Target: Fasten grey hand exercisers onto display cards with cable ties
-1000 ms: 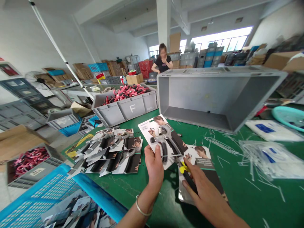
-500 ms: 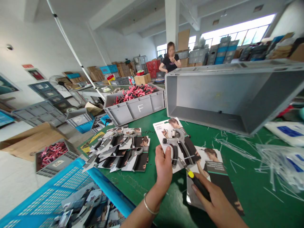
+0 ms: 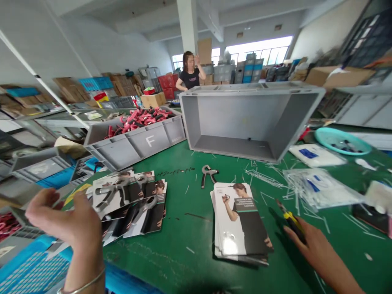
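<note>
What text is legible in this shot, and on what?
"F": large white letter on the side of the grey plastic crate
"BOSCH": small moulded mark right of the F on that crate, blurred, best guess
Stack of printed cards: print on the top card too small to read
White packet: blue label, unreadable
Handwritten marks on the green mat: too blurred to read

Bright daylight from windows (image 3: 260,51) far ahead of right hand (image 3: 318,257), blown out white. Soft shadow (image 3: 277,222) beside hand on green surface (image 3: 183,261). Wide-angle bending, blurred frame edges.
</note>
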Demonstrator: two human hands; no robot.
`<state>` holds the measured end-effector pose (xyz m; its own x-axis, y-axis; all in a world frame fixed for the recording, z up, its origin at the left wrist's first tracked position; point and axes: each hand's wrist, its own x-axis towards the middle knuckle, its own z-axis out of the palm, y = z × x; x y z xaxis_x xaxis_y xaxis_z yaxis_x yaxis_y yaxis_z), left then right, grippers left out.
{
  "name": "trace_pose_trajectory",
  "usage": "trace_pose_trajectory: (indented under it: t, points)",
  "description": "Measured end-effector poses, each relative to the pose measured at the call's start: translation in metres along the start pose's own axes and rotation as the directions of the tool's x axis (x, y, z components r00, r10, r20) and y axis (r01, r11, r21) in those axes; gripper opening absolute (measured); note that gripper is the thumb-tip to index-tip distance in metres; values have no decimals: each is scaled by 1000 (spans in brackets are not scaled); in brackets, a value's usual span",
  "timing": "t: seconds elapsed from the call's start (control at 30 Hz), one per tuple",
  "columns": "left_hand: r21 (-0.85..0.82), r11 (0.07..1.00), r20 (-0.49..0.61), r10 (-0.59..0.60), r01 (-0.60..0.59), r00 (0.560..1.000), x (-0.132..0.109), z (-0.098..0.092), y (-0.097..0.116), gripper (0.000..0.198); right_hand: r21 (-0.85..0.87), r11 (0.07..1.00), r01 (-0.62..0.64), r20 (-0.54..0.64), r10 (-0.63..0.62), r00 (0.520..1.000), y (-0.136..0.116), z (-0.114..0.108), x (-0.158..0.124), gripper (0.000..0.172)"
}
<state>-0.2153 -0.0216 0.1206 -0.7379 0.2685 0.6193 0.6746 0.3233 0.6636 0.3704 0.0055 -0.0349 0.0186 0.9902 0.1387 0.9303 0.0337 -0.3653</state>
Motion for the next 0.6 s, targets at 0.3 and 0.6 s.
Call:
trace_pose_trajectory:
  t: [0.3,0.6]
  points:
    - [-368,815,901,193,447,389,-235,62,73,64,22,987,162,66,-163,984,-39,-2,107,30]
    - [-265,631,963,142,729,227,-250,65,90,63,-62,997,-54,150,63,987,-24,23,199,24]
